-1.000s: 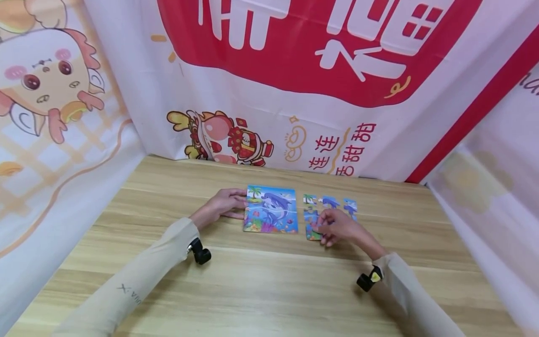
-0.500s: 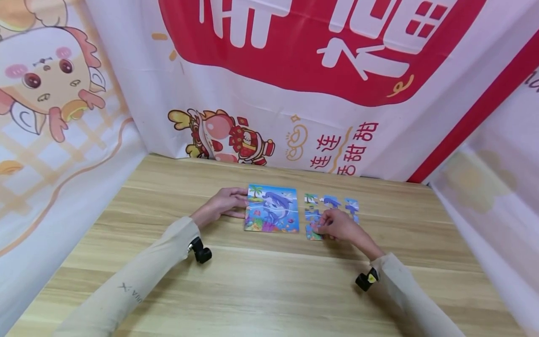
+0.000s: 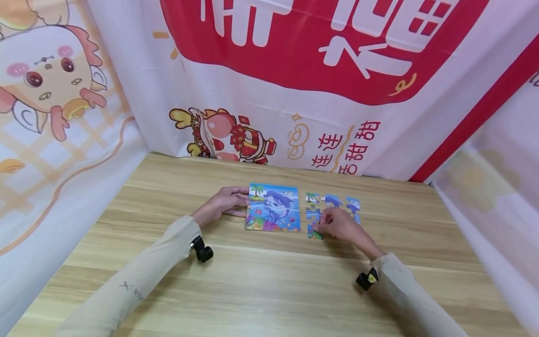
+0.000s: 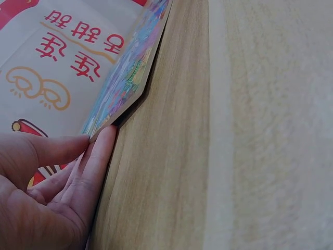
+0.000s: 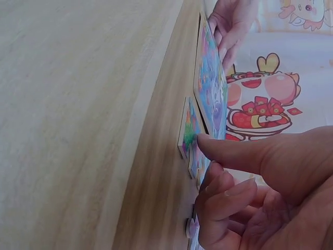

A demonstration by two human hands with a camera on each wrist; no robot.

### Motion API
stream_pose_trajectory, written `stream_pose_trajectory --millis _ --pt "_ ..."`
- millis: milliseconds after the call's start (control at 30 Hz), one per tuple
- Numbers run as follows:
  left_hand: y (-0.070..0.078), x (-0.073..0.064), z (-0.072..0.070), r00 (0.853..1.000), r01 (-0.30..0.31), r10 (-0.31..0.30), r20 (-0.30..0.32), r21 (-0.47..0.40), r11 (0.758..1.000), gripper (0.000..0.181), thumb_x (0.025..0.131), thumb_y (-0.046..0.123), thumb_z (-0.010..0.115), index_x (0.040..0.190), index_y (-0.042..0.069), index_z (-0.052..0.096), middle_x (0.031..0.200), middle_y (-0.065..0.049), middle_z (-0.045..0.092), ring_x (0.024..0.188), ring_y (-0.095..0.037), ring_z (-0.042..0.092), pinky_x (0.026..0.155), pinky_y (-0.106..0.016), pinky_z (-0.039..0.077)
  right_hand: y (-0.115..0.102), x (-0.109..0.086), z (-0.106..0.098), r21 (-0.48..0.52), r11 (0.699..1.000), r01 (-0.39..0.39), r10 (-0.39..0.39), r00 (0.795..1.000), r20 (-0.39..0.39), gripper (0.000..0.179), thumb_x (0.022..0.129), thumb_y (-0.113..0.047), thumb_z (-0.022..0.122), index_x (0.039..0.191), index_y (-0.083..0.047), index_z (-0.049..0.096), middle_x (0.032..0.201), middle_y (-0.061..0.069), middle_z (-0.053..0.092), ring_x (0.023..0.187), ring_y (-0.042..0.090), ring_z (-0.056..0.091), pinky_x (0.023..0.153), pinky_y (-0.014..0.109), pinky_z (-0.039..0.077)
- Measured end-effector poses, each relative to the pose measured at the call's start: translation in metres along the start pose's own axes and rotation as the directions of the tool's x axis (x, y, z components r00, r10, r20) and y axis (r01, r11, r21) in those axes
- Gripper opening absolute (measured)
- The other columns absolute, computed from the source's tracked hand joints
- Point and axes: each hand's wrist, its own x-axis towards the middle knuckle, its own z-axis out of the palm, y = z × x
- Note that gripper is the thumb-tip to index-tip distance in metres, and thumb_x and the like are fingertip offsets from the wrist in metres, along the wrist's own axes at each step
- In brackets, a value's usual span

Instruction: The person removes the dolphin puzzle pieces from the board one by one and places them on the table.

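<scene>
A square puzzle board (image 3: 273, 208) with a dolphin picture lies flat on the wooden table. My left hand (image 3: 227, 200) holds its left edge; in the left wrist view thumb and fingertips meet at the board's corner (image 4: 112, 107). To its right, puzzle pieces (image 3: 332, 201) with matching dolphin art lie in loose rows, small gaps between them. My right hand (image 3: 341, 224) is over the lower pieces and hides some. In the right wrist view its thumb is on a green and blue corner piece (image 5: 187, 130), with the other fingers curled close beside it.
The wooden table (image 3: 261, 285) extends in front of the board and pieces. A printed white and red cloth (image 3: 236, 84) hangs at the back edge, with further cloths at left and right. Each wrist carries a small black camera (image 3: 204, 252).
The right hand's fingers have drawn closer together at the lower left corner piece. The left hand stays at the board's edge. The whole head view has shifted slightly.
</scene>
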Motion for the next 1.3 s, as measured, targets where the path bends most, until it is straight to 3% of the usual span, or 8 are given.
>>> stream_pose_trajectory --millis 300,533,667,1033,1300 --pt "-0.003 0.001 0.001 1.0 -0.001 0.001 0.009 -0.019 1.0 0.059 0.102 0.0 0.063 0.158 0.005 0.043 0.148 -0.024 0.055 0.114 -0.032 0.071 0.086 -0.034 0.068 -0.006 -0.002 0.005 -0.007 0.997 0.074 -0.074 0.997 0.009 0.025 0.096 -0.02 0.078 0.083 -0.009 0.06 0.074 0.002 0.059 0.062 0.015 0.052 0.05 0.021 0.044" --pt "-0.003 0.0 0.001 1.0 0.014 -0.014 0.0 -0.01 1.0 0.059 0.102 0.002 0.063 0.158 0.006 0.044 0.148 -0.023 0.056 0.113 -0.03 0.071 0.085 -0.034 0.068 -0.024 0.003 0.013 0.084 0.978 0.188 -0.192 0.981 0.032 0.015 0.098 -0.009 0.074 0.091 -0.004 0.061 0.084 0.008 0.064 0.067 0.021 0.063 0.056 0.033 0.063" --pt "-0.004 0.0 0.001 1.0 0.005 -0.004 0.0 -0.02 1.0 0.059 0.102 0.002 0.063 0.158 0.006 0.043 0.148 -0.023 0.056 0.115 -0.03 0.071 0.085 -0.034 0.068 -0.041 0.007 0.02 0.109 0.962 0.248 -0.253 0.967 0.027 0.012 0.096 -0.004 0.074 0.094 -0.003 0.062 0.088 0.01 0.065 0.074 0.024 0.065 0.061 0.039 0.066" --pt "-0.004 0.002 0.002 1.0 -0.013 0.013 0.014 -0.034 0.999 0.059 0.102 0.001 0.062 0.158 0.005 0.043 0.149 -0.025 0.055 0.113 -0.031 0.071 0.087 -0.035 0.068 -0.072 0.02 0.039 0.143 0.958 0.248 -0.259 0.964 0.066 0.013 0.099 -0.006 0.072 0.106 -0.003 0.061 0.105 0.011 0.063 0.08 0.026 0.07 0.056 0.038 0.067" --pt "-0.002 0.0 0.001 1.0 -0.022 0.022 0.013 -0.025 0.999 0.059 0.103 0.001 0.062 0.158 0.003 0.042 0.149 -0.026 0.054 0.115 -0.034 0.07 0.086 -0.035 0.068 -0.081 0.034 0.044 0.133 0.959 0.248 -0.26 0.963 0.075 0.023 0.098 -0.012 0.075 0.113 -0.003 0.061 0.111 0.011 0.063 0.067 0.028 0.066 0.052 0.039 0.065"
